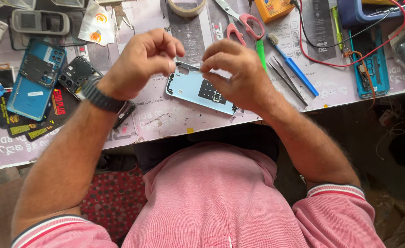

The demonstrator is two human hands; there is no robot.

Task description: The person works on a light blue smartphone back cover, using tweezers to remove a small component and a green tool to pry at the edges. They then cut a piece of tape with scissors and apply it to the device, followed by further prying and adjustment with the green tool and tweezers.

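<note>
Pink shirt fabric and two bare forearms fill the lower half of the view, rising to a worktable (175,124) covered in printed sheets. On it, just under both hands, lies a pale blue phone back cover (198,89), inner face up, with a dark adhesive pad near its middle and the camera cut-out toward its upper left corner. The left hand (140,62), with a dark wristwatch (100,96) on its wrist, hangs above the cover's upper left corner with fingertips pinched together; whether they grip a sliver of film or tape is too small to tell. The right hand (234,71) rests over the cover's right half, fingers curled down and closed at its upper edge, apparently steadying it. The cover looks like thin moulded plastic: light, slightly flexible, smooth enough to slide on the paper, and likely to crack or crease if bent at the camera opening. It would best be held by its long edges, away from the adhesive. Nearby lie red-handled scissors (244,23), tweezers (287,80), a blue-handled brush (292,64), a tape roll (186,7), a blue phone frame (35,78) at left and another opened phone (370,64) at right, beside a red wire (349,64).
</note>
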